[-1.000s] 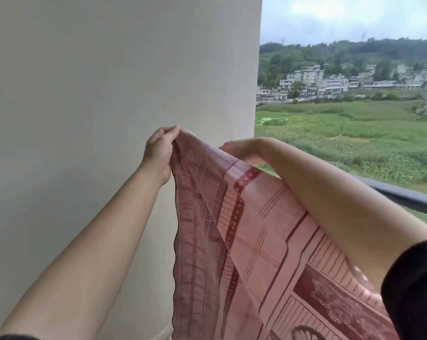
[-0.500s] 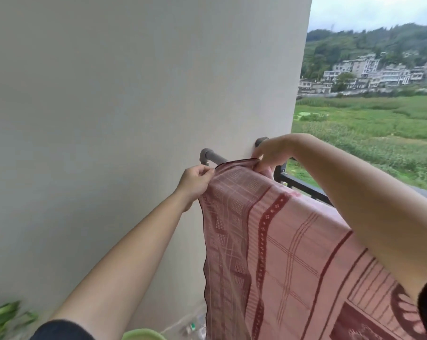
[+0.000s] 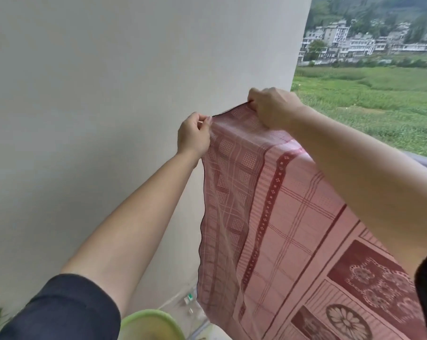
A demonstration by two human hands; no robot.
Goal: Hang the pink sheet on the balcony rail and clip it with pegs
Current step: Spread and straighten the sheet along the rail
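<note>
the hanging looks to be partly done and the pegging not yet begun. the pink sheet (image 3: 281, 217) is up at the end of the balcony next to the pale wall (image 3: 109, 119), its top edge stretched between the two hands and its patterned length falling down the near side toward the floor. the left hand (image 3: 194, 134) pinches the near corner of that edge between thumb and fingers. the right hand (image 3: 272, 107), just beyond it and closer to the wall's outer edge, has its fingers curled over the far part of the same edge. only a short grey piece of the rail (image 3: 425, 161) shows, at the far right past the right forearm. near the wall the cloth covers it, so i cannot tell whether the sheet already rests on the bar or is held just above it. what remains, by my reading, is to settle and even out the drape, then free a hand for the pegs. none are in view, neither on the cloth nor in either hand. a green basin (image 3: 151, 325) sits low down, below the left arm.
</note>
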